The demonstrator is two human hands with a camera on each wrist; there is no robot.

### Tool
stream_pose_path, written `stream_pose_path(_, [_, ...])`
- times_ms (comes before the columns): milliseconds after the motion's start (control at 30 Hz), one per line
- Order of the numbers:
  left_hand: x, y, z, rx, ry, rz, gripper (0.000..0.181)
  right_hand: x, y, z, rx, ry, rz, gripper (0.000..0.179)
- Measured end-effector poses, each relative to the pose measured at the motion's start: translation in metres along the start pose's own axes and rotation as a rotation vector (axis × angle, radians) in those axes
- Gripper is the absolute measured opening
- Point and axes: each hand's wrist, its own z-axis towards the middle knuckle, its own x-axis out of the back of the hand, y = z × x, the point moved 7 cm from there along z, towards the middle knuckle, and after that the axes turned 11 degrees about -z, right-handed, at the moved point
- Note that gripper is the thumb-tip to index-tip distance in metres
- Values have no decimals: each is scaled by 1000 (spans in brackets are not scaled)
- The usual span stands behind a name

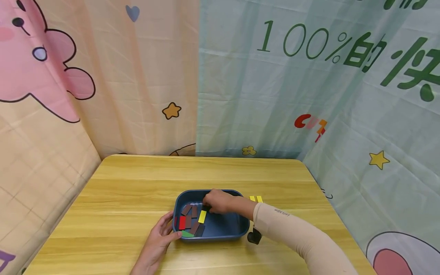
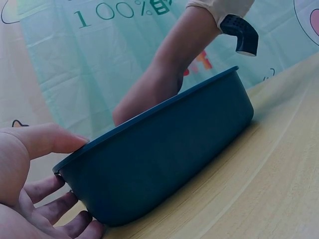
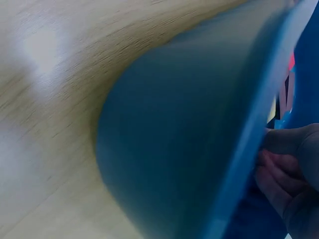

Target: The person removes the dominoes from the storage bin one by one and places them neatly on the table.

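A blue plastic basin point(image 1: 227, 237) stands on the wooden table with small flat blocks in its left part. Its left end is held by my left hand point(image 1: 159, 238), thumb over the rim point(image 2: 149, 112) and fingers against the outside wall. My right hand point(image 1: 220, 201) reaches down inside, fingers bent, close to a yellow block point(image 1: 202, 217). Something dark point(image 1: 206, 208) shows right at its fingertips; I cannot tell whether they grip it. Brown blocks point(image 1: 194, 211), a red block point(image 1: 182, 222), a green block point(image 1: 187, 233) and a dark block point(image 1: 199, 230) lie around.
Two yellow blocks point(image 1: 256, 198) lie on the table point(image 1: 137, 191) just beyond the basin's right end. A black device point(image 1: 254, 236) hangs at the right sleeve point(image 1: 292, 229). Printed curtains point(image 1: 240, 95) rise behind the table and along its sides.
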Motion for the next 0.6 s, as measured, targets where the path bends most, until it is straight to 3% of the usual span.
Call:
stream_pose_path(133, [-1, 1, 0, -5, -3, 2, 81, 2, 0, 1, -24, 1, 10, 8])
stream_pose_path(367, [-2, 1, 1, 6, 4, 2, 79, 2, 0, -2, 22, 20, 49, 20])
stream_pose_path(600, [-2, 1, -2, 2, -9, 13, 79, 3, 5, -6, 51, 11, 101, 18])
